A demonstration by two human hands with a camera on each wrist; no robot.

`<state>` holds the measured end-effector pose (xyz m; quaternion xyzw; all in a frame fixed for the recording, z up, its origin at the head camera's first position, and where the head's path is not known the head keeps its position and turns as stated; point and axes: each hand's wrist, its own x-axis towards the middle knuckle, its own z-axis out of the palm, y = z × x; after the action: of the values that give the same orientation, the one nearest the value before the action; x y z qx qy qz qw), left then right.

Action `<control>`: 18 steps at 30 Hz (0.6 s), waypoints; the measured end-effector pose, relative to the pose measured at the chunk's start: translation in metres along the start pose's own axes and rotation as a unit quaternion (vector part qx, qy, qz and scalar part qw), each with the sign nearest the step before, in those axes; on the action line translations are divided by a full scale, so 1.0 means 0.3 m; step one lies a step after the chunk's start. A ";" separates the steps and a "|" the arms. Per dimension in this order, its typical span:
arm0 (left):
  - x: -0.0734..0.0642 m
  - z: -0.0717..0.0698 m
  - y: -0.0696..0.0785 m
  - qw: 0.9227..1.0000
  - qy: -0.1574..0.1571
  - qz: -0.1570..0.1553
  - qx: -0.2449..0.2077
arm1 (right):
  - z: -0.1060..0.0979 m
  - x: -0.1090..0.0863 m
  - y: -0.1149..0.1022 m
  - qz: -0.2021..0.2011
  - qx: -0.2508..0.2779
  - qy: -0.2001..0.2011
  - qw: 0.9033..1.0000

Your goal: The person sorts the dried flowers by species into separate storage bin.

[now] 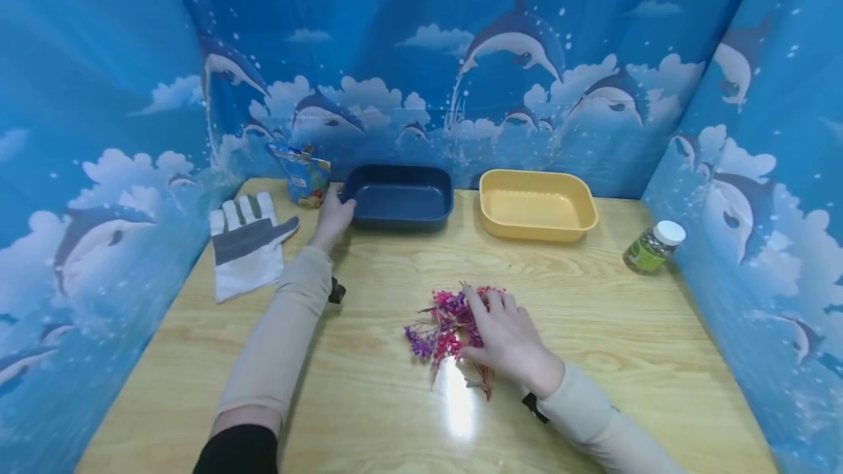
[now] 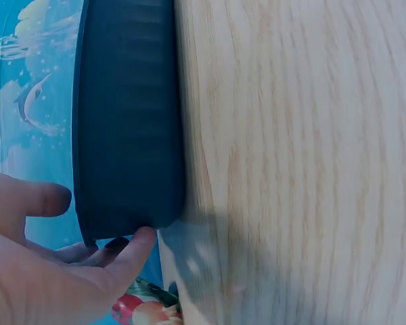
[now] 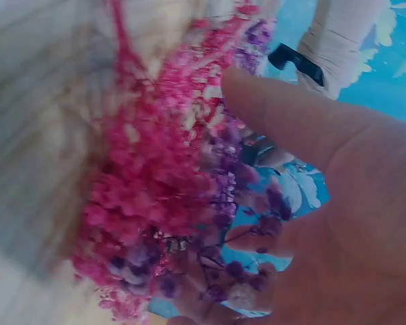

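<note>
A dark blue rectangular basin (image 1: 399,225) stands at the back of the table. My left hand (image 1: 334,216) is at its left end; in the left wrist view, fingertips (image 2: 143,235) touch the end wall while the thumb (image 2: 53,200) stands by the rim. A bunch of pink and purple dried flowers (image 1: 448,324) lies mid-table. Over its right side is my right hand (image 1: 510,339), thumb and fingers spread wide apart. The right wrist view, partly blurred, has the flowers (image 3: 149,183) between thumb and fingers; some fingers are partly hidden behind them.
A yellow basin (image 1: 538,231) stands right of the blue one. A white-lidded jar (image 1: 652,249) is at the far right. On the left lie a white and grey glove (image 1: 249,247) and an upright blue pouch (image 1: 304,175). Dolphin-printed curtains (image 1: 421,57) border the table.
</note>
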<state>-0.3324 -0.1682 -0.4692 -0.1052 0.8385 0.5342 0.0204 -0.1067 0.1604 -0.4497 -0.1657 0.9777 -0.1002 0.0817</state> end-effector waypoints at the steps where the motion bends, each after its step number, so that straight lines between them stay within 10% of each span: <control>1: 0.001 0.000 -0.003 1.000 0.004 0.000 -0.004 | 0.006 -0.001 0.002 -0.003 -0.001 0.006 1.000; 18: -0.003 0.000 -0.016 1.000 0.003 -0.005 -0.009 | -0.025 0.000 0.041 -0.026 0.066 0.112 0.991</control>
<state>-0.3306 -0.1700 -0.4735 -0.1117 0.8329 0.5416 0.0194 -0.1121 0.1731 -0.4452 -0.1726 0.9674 -0.1844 -0.0202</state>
